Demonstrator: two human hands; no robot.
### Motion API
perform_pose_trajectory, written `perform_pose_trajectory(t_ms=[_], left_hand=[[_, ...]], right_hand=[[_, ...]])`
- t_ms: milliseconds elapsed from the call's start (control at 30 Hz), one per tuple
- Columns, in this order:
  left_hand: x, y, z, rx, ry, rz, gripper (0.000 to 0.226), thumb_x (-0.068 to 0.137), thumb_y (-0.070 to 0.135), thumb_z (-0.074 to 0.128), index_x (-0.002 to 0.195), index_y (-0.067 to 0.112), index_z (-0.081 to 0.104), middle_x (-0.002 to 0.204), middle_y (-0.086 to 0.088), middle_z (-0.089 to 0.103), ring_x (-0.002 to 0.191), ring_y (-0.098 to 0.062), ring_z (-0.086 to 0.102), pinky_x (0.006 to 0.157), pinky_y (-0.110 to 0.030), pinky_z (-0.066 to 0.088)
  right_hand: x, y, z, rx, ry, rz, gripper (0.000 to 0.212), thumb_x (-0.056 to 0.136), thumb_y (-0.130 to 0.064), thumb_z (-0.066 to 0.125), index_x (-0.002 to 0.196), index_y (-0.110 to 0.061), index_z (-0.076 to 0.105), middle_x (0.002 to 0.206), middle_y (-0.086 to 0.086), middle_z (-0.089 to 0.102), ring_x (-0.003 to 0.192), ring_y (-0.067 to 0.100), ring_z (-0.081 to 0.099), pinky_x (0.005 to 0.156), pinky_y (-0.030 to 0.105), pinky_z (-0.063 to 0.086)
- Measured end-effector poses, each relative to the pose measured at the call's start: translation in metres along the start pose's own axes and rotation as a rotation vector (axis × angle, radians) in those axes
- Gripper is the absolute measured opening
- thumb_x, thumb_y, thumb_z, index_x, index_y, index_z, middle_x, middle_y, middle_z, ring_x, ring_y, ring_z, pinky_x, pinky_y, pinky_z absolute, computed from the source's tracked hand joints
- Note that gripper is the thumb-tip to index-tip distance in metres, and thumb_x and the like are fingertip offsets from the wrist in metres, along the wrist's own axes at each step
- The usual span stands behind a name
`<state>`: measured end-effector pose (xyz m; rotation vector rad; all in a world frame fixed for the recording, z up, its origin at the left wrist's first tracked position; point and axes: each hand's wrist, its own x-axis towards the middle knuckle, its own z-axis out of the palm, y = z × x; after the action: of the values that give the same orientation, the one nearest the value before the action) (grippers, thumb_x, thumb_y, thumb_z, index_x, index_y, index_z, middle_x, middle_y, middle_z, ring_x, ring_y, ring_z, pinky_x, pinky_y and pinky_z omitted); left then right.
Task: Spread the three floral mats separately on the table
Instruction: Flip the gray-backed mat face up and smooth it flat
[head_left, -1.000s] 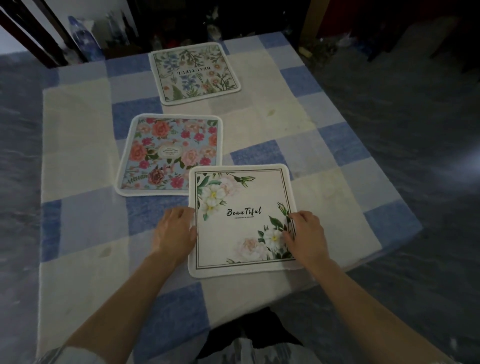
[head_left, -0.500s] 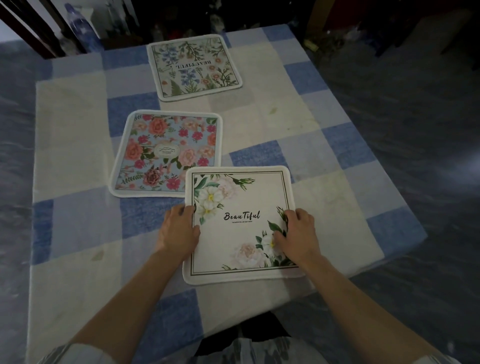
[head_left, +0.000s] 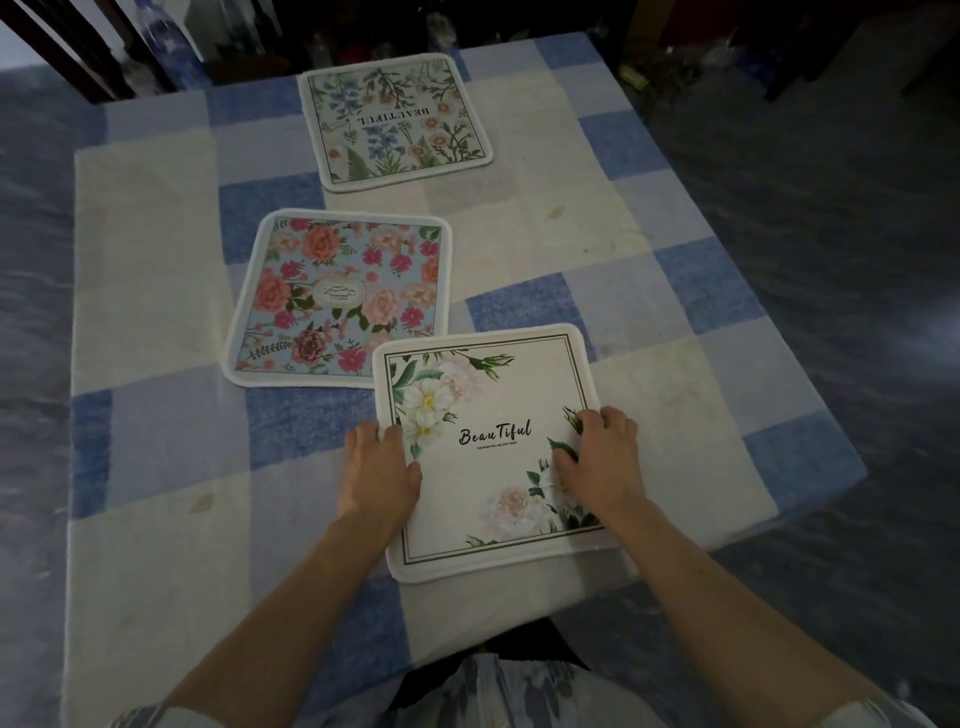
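Note:
Three floral mats lie on the checked tablecloth. The wildflower mat is at the far edge and lies apart from the others. The blue mat with pink and red roses is in the middle. The white "Beautiful" mat is nearest, and its far left corner lies over the blue mat's near right corner. My left hand holds the white mat's left edge, thumb on top. My right hand presses with bent fingers on its right side.
The table's near edge is just below the white mat, with my lap under it. The right edge drops to a dark floor. Dark chair legs and dim clutter stand behind the far edge.
The white mat has turned slightly under both hands, its near end swinging right. My right hand has slid a little further onto it. The other two mats have not moved.

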<state>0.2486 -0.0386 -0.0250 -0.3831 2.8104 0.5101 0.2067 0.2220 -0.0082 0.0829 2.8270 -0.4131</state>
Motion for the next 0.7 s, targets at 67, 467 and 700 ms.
perform_pose_trajectory(t_ms=[67,467,700], left_hand=[[-0.005,0.000,0.002,0.017,0.004,0.016,0.043,0.088,0.030,0.062,0.124,0.010,0.052,0.132,-0.015,0.042,0.121,-0.029,0.036,0.104,-0.037,0.035],[0.002,0.006,-0.009,0.175,-0.012,0.067,0.047,0.088,0.038,0.057,0.128,0.015,0.046,0.147,-0.012,0.029,0.128,-0.031,0.033,0.103,-0.042,0.038],[0.035,0.012,-0.025,0.210,0.027,0.137,0.047,0.085,0.035,0.060,0.127,0.016,0.046,0.141,-0.009,0.038,0.125,-0.030,0.038,0.098,-0.044,0.040]], right_hand=[[-0.001,0.000,-0.001,-0.004,-0.006,0.002,0.044,0.086,-0.034,0.064,0.121,-0.011,0.049,0.129,0.015,0.043,0.119,0.030,0.037,0.098,0.040,0.041],[-0.009,-0.002,0.000,0.024,-0.004,0.017,0.042,0.087,-0.033,0.062,0.120,-0.012,0.048,0.133,0.014,0.040,0.120,0.031,0.036,0.099,0.042,0.041],[0.015,-0.013,-0.006,0.054,0.052,-0.147,0.047,0.087,-0.031,0.065,0.127,-0.012,0.049,0.143,0.012,0.040,0.132,0.030,0.034,0.105,0.044,0.036]])
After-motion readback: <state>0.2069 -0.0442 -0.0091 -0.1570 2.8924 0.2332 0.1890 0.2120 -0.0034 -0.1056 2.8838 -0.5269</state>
